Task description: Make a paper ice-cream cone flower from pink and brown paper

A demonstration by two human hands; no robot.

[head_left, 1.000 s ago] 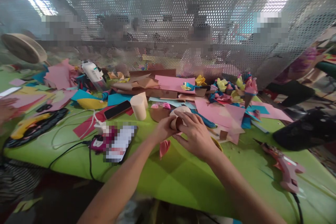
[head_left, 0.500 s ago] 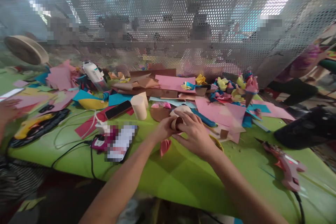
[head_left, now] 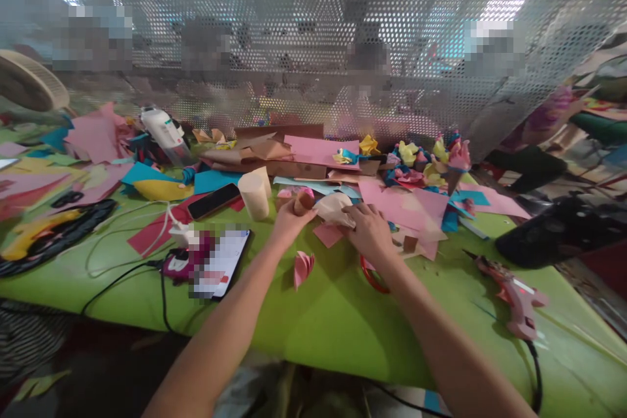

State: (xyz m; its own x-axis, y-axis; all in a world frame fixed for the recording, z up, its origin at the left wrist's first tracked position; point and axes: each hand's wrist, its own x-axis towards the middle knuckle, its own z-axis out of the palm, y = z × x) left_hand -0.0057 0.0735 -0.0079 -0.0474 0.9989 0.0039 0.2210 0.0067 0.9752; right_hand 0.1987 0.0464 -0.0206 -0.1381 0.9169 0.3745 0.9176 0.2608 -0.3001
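My left hand [head_left: 289, 222] is closed around a small brown paper roll [head_left: 304, 202], held upright over the table's middle. The fingers of my right hand [head_left: 371, 230] are closed at the right edge of a crumpled cream-white paper piece [head_left: 334, 208], between the two hands. Under it shows a pink paper sheet [head_left: 327, 234]. A folded pink paper piece [head_left: 303, 268] lies on the green table [head_left: 318, 326] nearer to me. Part of a red ring-shaped thing [head_left: 373, 275] shows beside my right wrist, which hides the rest.
A pink glue gun [head_left: 520, 300] lies at right, by a black cylinder [head_left: 553, 235]. On the left are a phone [head_left: 228, 264], a power strip [head_left: 181, 264] with cables, a dark phone [head_left: 214, 201] and a cream roll [head_left: 253, 197]. Coloured paper and paper flowers [head_left: 409, 153] line the metal mesh.
My hands were together around the brown roll and have moved apart. The left keeps the roll; the right has gone to the cream-white paper. The view has shifted slightly. A hand at far left is gone.
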